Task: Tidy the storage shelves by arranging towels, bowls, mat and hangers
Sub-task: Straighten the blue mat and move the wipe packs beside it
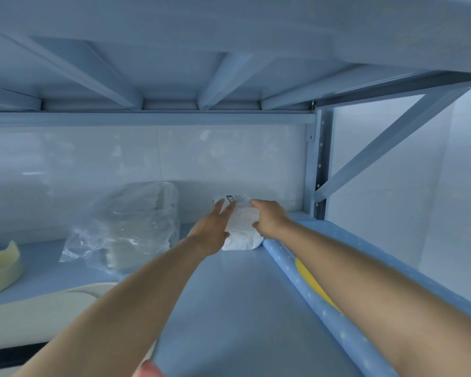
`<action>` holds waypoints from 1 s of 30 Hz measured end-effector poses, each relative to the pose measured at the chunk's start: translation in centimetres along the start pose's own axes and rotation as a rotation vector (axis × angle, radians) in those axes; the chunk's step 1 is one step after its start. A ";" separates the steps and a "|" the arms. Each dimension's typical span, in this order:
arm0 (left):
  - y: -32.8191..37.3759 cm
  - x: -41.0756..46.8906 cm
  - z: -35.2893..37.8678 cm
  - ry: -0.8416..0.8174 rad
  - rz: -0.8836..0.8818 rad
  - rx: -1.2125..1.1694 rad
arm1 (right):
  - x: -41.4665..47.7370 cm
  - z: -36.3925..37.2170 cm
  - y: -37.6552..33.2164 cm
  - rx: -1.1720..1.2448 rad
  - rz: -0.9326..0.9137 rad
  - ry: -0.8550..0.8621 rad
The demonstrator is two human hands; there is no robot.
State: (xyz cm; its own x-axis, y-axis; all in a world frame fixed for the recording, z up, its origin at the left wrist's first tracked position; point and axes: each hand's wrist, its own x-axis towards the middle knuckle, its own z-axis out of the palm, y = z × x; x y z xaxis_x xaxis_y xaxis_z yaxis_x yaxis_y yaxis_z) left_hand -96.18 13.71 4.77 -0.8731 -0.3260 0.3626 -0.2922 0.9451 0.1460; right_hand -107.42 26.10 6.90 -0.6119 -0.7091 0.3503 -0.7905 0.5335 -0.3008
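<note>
A white packaged towel [242,229] with a printed label lies at the back of the blue shelf [229,308], near the wall. My left hand [215,227] rests on its left side with straight fingers. My right hand [269,217] grips its right edge, fingers curled over the top. A rolled blue mat [337,322] with white dots and a yellow patch lies along the shelf's right side, under my right forearm. A clear plastic bag of folded white towels [136,227] sits to the left of the packet.
A cream curved foam piece [0,268] lies at the far left, and a cream padded item [38,317] sits at the front left. The shelf above hangs low overhead. A metal upright [320,164] with a diagonal brace stands at the right rear.
</note>
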 end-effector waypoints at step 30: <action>-3.8 -7.0 -5.9 0.083 0.106 0.246 | -3.7 4.7 -5.1 -0.316 -0.028 -0.126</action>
State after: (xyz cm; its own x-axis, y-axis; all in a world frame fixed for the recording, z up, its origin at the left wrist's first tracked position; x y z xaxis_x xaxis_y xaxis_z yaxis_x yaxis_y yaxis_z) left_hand -86.67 12.29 7.13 -0.8717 -0.2160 0.4399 -0.2960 0.9474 -0.1214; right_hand -100.96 23.83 2.95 -0.5975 -0.7662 0.2363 -0.7880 0.6157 0.0042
